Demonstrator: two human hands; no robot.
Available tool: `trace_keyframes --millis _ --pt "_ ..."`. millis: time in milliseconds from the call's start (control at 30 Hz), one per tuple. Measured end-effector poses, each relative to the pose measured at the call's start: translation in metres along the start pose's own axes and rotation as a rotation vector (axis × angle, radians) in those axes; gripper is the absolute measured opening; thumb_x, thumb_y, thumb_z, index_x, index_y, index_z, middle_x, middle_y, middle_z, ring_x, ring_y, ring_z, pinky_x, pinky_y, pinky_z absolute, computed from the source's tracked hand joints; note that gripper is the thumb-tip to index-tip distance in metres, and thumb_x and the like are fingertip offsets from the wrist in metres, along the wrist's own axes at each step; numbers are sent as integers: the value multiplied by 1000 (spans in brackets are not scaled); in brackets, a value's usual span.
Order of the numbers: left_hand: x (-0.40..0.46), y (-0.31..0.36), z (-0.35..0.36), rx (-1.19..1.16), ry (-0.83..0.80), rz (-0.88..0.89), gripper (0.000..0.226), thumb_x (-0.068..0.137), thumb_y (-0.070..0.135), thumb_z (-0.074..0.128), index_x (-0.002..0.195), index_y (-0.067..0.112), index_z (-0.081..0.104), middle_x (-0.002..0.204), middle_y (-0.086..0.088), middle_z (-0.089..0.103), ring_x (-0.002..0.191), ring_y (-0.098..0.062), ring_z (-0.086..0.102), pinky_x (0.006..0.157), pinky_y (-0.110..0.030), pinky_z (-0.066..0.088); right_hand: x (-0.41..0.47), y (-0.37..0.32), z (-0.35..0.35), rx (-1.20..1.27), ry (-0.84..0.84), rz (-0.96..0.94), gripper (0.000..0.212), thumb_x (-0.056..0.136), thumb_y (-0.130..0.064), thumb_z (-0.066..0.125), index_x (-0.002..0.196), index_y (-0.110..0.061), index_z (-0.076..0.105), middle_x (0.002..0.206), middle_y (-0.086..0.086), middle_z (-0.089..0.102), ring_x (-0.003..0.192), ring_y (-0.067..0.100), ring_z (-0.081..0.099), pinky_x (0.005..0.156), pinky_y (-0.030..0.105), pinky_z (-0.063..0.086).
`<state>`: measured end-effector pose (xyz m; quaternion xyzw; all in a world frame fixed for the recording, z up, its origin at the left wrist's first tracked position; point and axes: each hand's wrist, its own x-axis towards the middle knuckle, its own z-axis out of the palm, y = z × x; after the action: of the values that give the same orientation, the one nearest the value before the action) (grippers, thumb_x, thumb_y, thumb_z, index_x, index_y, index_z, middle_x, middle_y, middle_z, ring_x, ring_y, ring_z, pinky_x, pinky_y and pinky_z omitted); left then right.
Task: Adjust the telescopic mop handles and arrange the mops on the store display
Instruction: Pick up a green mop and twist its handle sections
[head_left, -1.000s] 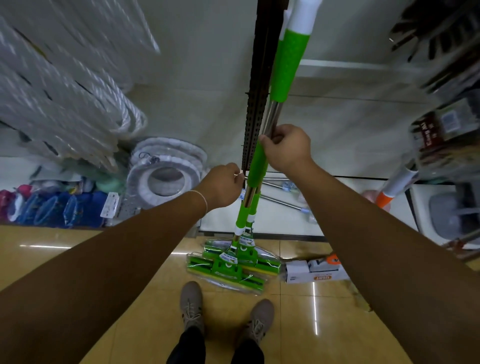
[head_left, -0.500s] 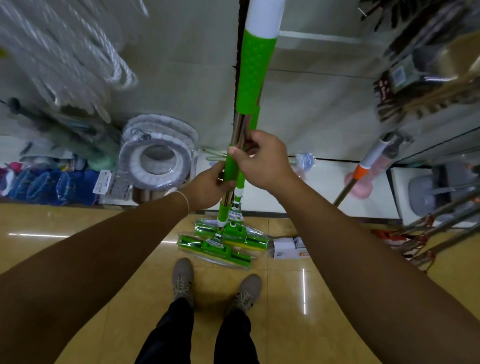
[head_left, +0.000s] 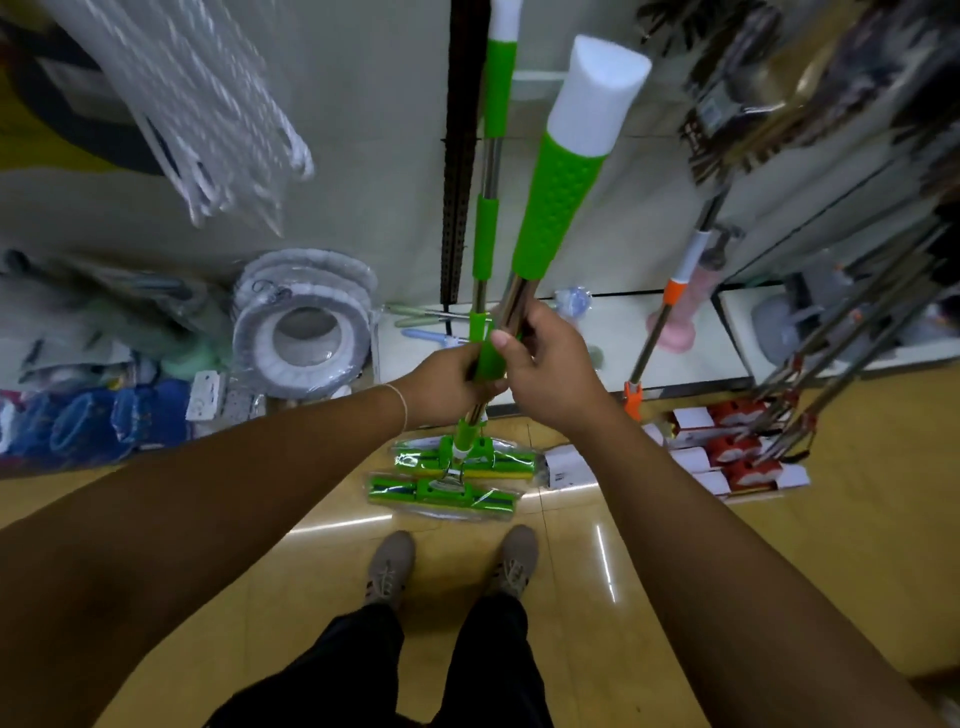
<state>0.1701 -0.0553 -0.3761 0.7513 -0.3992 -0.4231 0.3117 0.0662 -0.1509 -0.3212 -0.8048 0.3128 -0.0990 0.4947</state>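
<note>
1. The left hand (head_left: 451, 375) grips the near mop (head_left: 558, 192) low on its pole, fingers curled round the green collar (head_left: 489, 359).
2. The right hand (head_left: 549, 371) holds the same pole just above, closed round the steel tube below the green grip.
3. That mop tilts toward the camera; its head (head_left: 441, 490) sits on the floor (head_left: 311, 561).
4. A second mop (head_left: 488, 228) stands just behind, upright against the dark shelf post (head_left: 460, 156); whether the left fingers touch it too is unclear.
5. An orange-collared mop (head_left: 670, 306) leans to the right, well apart.
</note>
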Motion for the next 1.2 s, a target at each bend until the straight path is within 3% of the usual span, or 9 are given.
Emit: trace_keyframes --millis 133,267,367,467,633,700,833,933,1200 --pt "-23 56 -9 55 -71 166 28 78 47 63 95 25 57 103 -9 70 98 -28 65 86 -39 52 -49 -34 -40 -16 174 -101 26 95 -18 54 119 -11 60 103 8 67 97 23 63 85 33 51" --pt "-33 136 -12 175 -211 364 57 69 64 57 93 13 63 86 -11 70 82 -30 66 76 -45 53 -92 -72 -102 3 331 -132 24 94 -22 51 117 -22 59 105 -16 62 99 -3 60 88 17 48" --pt "-34 198 -2 247 -294 464 52 74 60 67 90 11 64 84 -12 70 76 -26 64 77 -46 54 -123 -92 -148 31 439 -101 22 91 -30 50 111 -37 55 108 -13 63 104 7 62 93 28 50" --pt "-37 255 18 233 -402 548 60 63 67 66 90 14 66 87 -12 71 83 -28 68 80 -49 55 -158 -102 -194 22 574 -87 26 90 -31 50 114 -27 56 104 -12 64 103 10 63 93 31 51" --pt "-43 343 76 195 -608 651 17 80 32 78 85 19 68 86 -5 74 81 -19 71 86 -49 55 -224 -100 -264 -24 818 -65 37 88 -33 51 111 -5 59 100 24 64 96 40 61 84 54 50" --pt "-48 373 106 136 -671 675 27 78 28 79 93 8 69 89 -11 72 82 -18 68 89 -50 53 -250 -97 -291 -27 888 -43 40 86 -35 52 111 -4 59 102 28 63 97 43 60 85 57 50" --pt "-50 427 168 61 -748 705 51 71 41 77 101 2 63 96 -25 65 85 -28 61 90 -59 48 -296 -88 -348 -82 1012 0 40 85 -38 54 109 -7 61 97 16 66 93 33 63 84 56 51" --pt "-53 471 214 80 -770 773 45 79 36 72 106 2 61 105 -30 62 90 -40 62 90 -55 49 -327 -77 -391 -108 1088 -8 28 91 -31 57 108 -10 62 92 6 65 89 26 63 83 55 52" --pt "-55 578 310 174 -748 949 23 93 25 62 108 10 56 103 -18 66 97 -30 66 90 -50 53 -385 -54 -503 -194 1153 32 19 96 -26 59 110 -15 64 88 -8 64 86 13 61 82 43 54"
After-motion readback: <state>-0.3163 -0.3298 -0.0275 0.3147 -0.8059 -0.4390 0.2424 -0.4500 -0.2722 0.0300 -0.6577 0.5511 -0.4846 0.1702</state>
